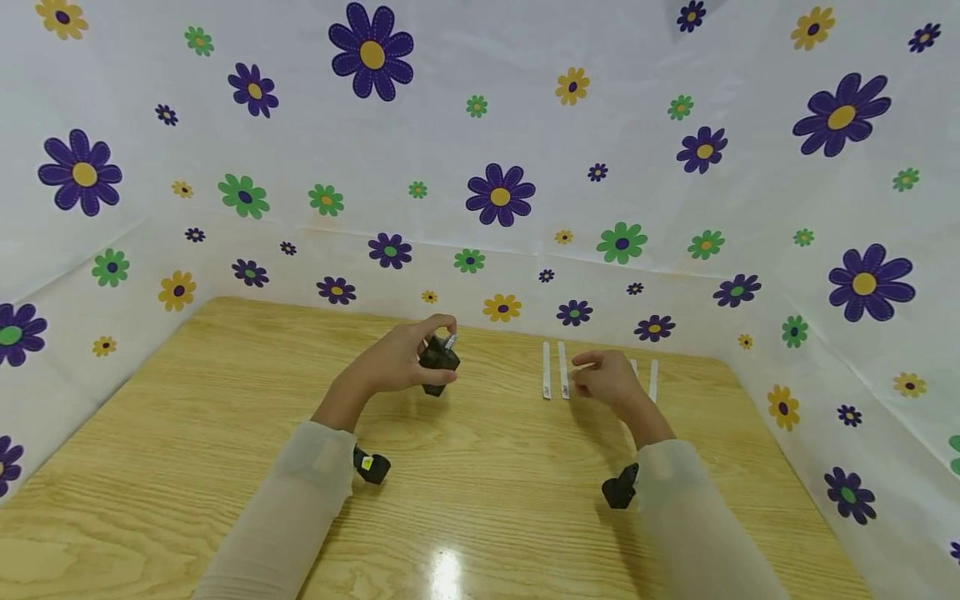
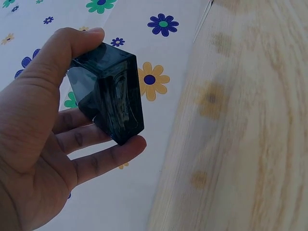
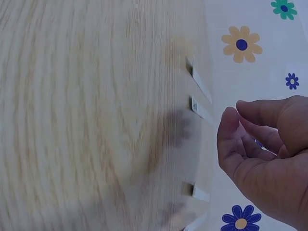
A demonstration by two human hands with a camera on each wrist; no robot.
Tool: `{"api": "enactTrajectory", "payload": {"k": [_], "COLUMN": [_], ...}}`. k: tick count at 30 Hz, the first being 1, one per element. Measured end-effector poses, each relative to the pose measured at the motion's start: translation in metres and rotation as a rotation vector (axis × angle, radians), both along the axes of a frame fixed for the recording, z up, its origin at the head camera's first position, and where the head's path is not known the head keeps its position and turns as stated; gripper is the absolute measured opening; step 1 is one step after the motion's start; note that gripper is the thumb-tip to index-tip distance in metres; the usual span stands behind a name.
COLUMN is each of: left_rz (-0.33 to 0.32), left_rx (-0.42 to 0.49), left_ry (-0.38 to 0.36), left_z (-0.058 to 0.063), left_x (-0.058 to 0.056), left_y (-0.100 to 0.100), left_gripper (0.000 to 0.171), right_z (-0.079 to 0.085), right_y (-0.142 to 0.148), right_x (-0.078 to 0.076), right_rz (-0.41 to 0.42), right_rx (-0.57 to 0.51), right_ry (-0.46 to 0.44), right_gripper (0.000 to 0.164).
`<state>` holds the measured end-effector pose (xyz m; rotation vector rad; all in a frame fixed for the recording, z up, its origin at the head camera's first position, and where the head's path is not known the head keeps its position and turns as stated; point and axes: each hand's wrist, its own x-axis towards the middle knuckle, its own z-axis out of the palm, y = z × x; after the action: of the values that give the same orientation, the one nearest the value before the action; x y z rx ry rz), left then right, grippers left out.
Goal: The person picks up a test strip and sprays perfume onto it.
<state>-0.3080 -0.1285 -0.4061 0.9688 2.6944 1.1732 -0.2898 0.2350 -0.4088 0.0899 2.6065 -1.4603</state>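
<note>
Dark faceted glass bottle (image 2: 115, 91) — held in the left hand (image 1: 393, 358), above the far part of the wood-grain table (image 1: 480, 475), left of the paper strips. Fingers of that hand are clamped on the bottle, the thumb against one side and the other digits on the opposing side. A silvery neck (image 1: 450, 341) shows at the upper end, pointing up and slightly right in the scene.

Right hand (image 1: 611, 383) is positioned over the far right part of the table, among the narrow white paper strips. Its fingers are loosely bent, thumb tip and forefinger tip close together; whether they touch cannot be told.

Two strips, a left strip (image 1: 546, 371) and its neighbour (image 1: 563, 371), lie side by side just left of that hand, each with dark print at the near end. Two more, a partly hidden strip (image 1: 633, 365) and the rightmost strip (image 1: 654, 379), lie to its right.

Black wrist devices (image 1: 372, 467) are worn at both pale sleeves (image 1: 288, 508). White flower-printed sheeting (image 1: 300, 150) encloses the table — far, left and right sides.
</note>
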Motion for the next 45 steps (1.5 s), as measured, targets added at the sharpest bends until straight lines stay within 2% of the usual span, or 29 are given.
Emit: {"api": "enactTrajectory", "payload": {"k": [6, 12, 23, 30, 39, 45], "left_rz": [-0.007, -0.006, -0.001, 0.004, 0.003, 0.002], "left_rx": [0.002, -0.004, -0.004, -0.011, -0.007, -0.005], "left_ry": [0.007, 0.015, 0.012, 0.002, 0.001, 0.006], "left_z": [-0.001, 0.0, -0.001, -0.001, -0.003, -0.002], "left_x": [-0.001, -0.001, 0.0, 0.001, 0.001, 0.0], "left_y": [-0.001, -0.001, 0.0, 0.001, 0.0, -0.001], "left_gripper": [0.058, 0.059, 0.06, 0.062, 0.061, 0.059], "right_z": [0.005, 0.006, 0.007, 0.005, -0.004, -0.009], "right_y": [0.009, 0.024, 0.055, 0.063, 0.062, 0.059], "right_x": [0.002, 0.005, 0.016, 0.02, 0.019, 0.016], "right_rz": [-0.014, 0.007, 0.027, 0.028, -0.032, -0.064], "right_rx": [0.062, 0.089, 0.172, 0.141, 0.052, 0.069], "right_ry": [0.009, 0.04, 0.038, 0.01, -0.06, -0.054], "right_gripper": [0.036, 0.037, 0.038, 0.038, 0.043, 0.049]}}
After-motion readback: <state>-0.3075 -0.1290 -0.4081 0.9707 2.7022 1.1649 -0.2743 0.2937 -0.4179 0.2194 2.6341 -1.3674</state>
